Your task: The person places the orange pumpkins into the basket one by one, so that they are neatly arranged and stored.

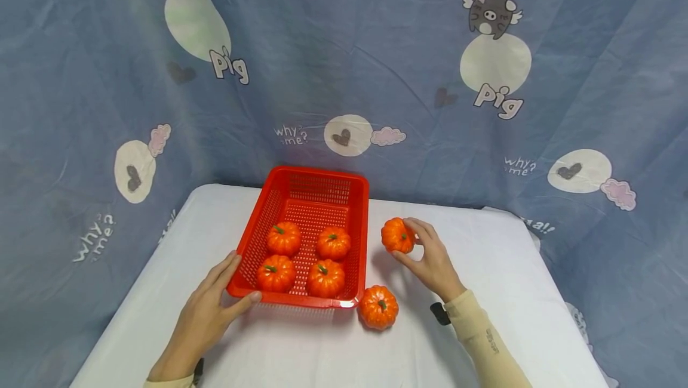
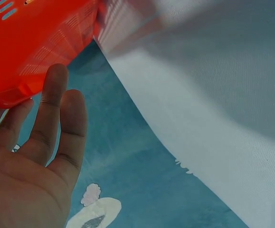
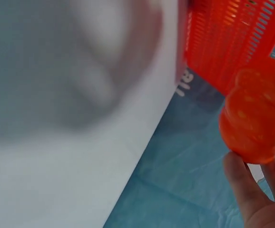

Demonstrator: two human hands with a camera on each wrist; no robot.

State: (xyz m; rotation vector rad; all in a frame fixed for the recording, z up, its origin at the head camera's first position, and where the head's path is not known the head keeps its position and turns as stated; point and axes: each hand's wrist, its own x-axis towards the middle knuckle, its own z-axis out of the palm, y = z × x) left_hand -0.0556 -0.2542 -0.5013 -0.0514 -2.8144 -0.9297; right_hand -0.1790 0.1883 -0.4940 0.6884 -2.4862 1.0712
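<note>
Orange, round, bumpy pumpkin (image 1: 395, 235), pinched by the right hand (image 1: 436, 264), is just outside the right edge of the red plastic basket (image 1: 319, 188).

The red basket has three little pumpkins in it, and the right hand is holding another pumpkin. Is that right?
Not quite: the red basket has four little pumpkins in it, not three, as the head view shows. The right hand is holding another pumpkin.
</note>
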